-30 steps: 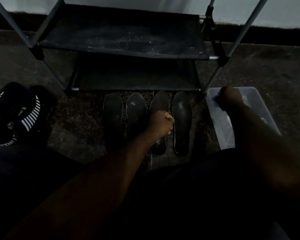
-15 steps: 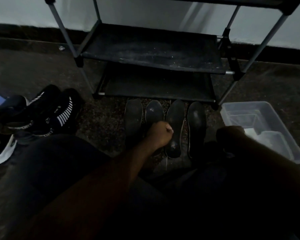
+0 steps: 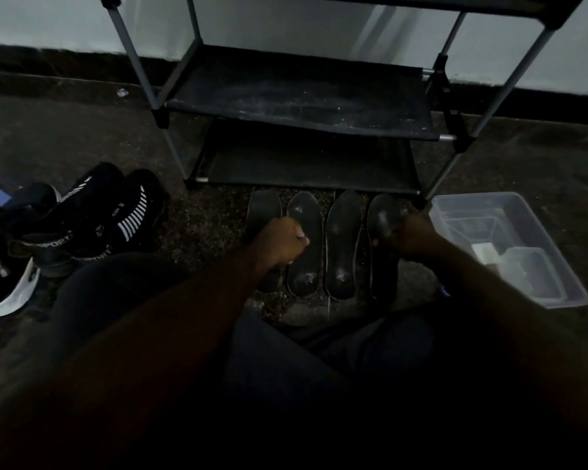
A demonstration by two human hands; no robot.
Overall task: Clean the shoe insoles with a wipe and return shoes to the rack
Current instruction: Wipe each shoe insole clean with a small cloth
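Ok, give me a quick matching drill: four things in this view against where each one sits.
Things:
1. clear plastic tub
2. black shoes with white stripes
3. four dark flat insoles
4. black metal-framed shoe rack

Places:
A. in a row on the floor, just in front of the rack
B. against the white wall
C. on the floor at the person's left
D. on the floor at the person's right

Pairs: 1-D, 2-C, 3-A, 4-B.

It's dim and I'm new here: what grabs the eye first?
Four dark flat insoles lie side by side on the floor before the black shelf rack, with the fisted left hand over the left pair and the right hand at the rightmost one. A clear plastic tub sits right; black striped sneakers left.
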